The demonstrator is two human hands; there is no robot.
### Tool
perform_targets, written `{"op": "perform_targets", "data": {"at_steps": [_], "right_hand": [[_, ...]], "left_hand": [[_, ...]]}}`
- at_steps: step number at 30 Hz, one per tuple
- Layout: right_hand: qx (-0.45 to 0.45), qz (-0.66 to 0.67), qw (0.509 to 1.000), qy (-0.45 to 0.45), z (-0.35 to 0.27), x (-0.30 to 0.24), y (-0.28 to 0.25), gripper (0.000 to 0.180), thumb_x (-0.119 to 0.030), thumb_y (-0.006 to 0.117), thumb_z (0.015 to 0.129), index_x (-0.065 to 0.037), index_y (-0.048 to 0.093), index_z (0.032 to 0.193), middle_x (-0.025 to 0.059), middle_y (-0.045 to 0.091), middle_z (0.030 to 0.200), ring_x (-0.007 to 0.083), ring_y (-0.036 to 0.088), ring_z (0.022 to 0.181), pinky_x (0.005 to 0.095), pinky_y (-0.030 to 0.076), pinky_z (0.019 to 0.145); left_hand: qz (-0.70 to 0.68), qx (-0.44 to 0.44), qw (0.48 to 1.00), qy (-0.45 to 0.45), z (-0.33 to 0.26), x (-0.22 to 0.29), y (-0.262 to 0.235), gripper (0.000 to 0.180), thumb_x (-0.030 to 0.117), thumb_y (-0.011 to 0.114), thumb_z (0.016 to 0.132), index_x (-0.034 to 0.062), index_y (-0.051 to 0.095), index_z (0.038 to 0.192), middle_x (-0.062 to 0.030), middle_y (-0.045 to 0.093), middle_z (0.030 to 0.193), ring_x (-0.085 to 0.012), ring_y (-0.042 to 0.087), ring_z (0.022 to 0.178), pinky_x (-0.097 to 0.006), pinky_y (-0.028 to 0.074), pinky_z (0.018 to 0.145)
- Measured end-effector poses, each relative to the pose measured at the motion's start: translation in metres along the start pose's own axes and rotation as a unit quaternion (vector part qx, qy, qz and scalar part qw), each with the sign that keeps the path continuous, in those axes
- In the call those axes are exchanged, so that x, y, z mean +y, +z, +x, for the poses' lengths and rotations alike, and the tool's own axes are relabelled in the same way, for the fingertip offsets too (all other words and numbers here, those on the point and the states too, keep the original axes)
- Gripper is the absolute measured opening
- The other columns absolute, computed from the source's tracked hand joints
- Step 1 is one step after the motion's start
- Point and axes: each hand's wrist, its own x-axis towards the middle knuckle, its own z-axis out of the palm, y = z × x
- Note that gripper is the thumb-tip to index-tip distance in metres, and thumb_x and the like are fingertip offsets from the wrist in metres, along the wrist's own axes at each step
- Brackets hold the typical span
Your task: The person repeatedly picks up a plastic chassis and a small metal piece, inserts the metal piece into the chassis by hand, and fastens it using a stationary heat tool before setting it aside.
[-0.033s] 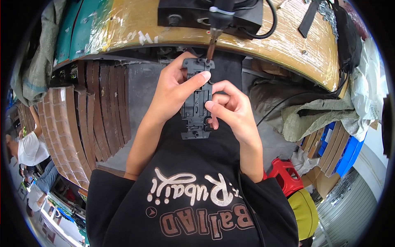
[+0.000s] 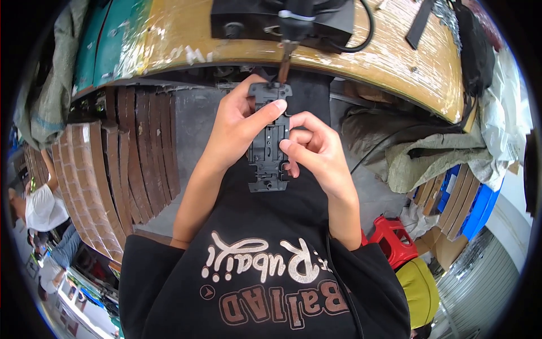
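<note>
A long dark grey plastic chassis [image 2: 268,148] with slots, posts and clips is held upright in front of my body, one end toward the bench. My left hand [image 2: 241,121] grips its far left side, the thumb lying across the top face. At the right edge, my right hand [image 2: 317,148] pinches the middle of the chassis between thumb and curled fingers. A black power screwdriver [image 2: 296,25] hangs over the far end. Its metal bit [image 2: 284,69] points down at the far right corner; whether it touches a screw there I cannot make out.
Beyond my hands lies a film-covered wooden bench [image 2: 169,42] with a black box [image 2: 248,24] and cable. Brown divided cartons [image 2: 87,186] stand stacked at left. A red stool [image 2: 393,240] and grey sacking [image 2: 426,155] are at right. Other people work far left.
The picture has shifted slightly, with the bench and screwdriver a little further left. Both hands keep the same hold on the chassis.
</note>
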Motion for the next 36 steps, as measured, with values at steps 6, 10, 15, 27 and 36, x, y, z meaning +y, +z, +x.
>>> {"op": "perform_targets", "data": {"at_steps": [6, 10, 15, 27, 36], "right_hand": [[0.172, -0.022, 0.975, -0.141, -0.023, 0.013, -0.049, 0.017, -0.001, 0.057, 0.077, -0.005, 0.042, 0.085, -0.0015, 0.049, 0.056, 0.0043, 0.046, 0.045, 0.0171, 0.037, 0.040], [0.559, -0.133, 0.742, -0.346, -0.053, 0.020, -0.131, 0.016, -0.001, 0.052, 0.080, -0.005, 0.039, 0.089, 0.0011, 0.047, 0.057, 0.0074, 0.045, 0.044, 0.0202, 0.038, 0.041], [0.762, -0.350, 0.470, -0.276, -0.120, 0.042, -0.317, 0.021, -0.016, 0.057, 0.081, -0.001, 0.046, 0.093, 0.0054, 0.053, 0.068, 0.0090, 0.047, 0.045, 0.0211, 0.037, 0.039], [0.589, -0.275, 0.646, -0.400, -0.083, -0.049, -0.235, 0.020, -0.005, 0.056, 0.082, 0.000, 0.054, 0.101, 0.0054, 0.057, 0.083, 0.0080, 0.053, 0.060, 0.0196, 0.045, 0.053], [0.449, -0.501, 0.640, -0.371, 0.066, -0.180, -0.207, 0.025, -0.019, 0.063, 0.075, -0.001, 0.060, 0.092, 0.0131, 0.062, 0.076, 0.0191, 0.060, 0.066, 0.0288, 0.046, 0.062]], "left_hand": [[0.044, -0.015, 0.994, -0.096, -0.013, -0.012, -0.010, 0.030, 0.024, 0.048, 0.088, 0.0043, 0.045, 0.110, -0.0026, 0.049, 0.068, -0.0049, 0.045, 0.045, -0.015, 0.034, 0.034], [0.123, 0.129, 0.978, -0.104, -0.020, -0.007, -0.040, 0.026, 0.025, 0.043, 0.090, 0.0036, 0.051, 0.101, -0.0004, 0.046, 0.063, -0.0043, 0.040, 0.045, -0.016, 0.030, 0.033], [0.137, 0.159, 0.976, -0.064, -0.018, 0.007, -0.056, 0.026, 0.025, 0.040, 0.091, 0.0027, 0.050, 0.100, 0.0008, 0.043, 0.060, -0.0035, 0.039, 0.044, -0.015, 0.028, 0.033], [0.121, 0.202, 0.971, 0.046, -0.017, 0.047, -0.061, 0.022, 0.020, 0.038, 0.092, 0.0017, 0.049, 0.096, 0.0006, 0.041, 0.056, -0.0030, 0.034, 0.040, -0.016, 0.026, 0.031], [0.359, 0.191, 0.892, 0.199, 0.073, 0.122, -0.089, 0.020, 0.020, 0.055, 0.083, 0.0045, 0.055, 0.096, 0.0016, 0.049, 0.065, -0.0021, 0.042, 0.054, -0.017, 0.032, 0.045]]}}
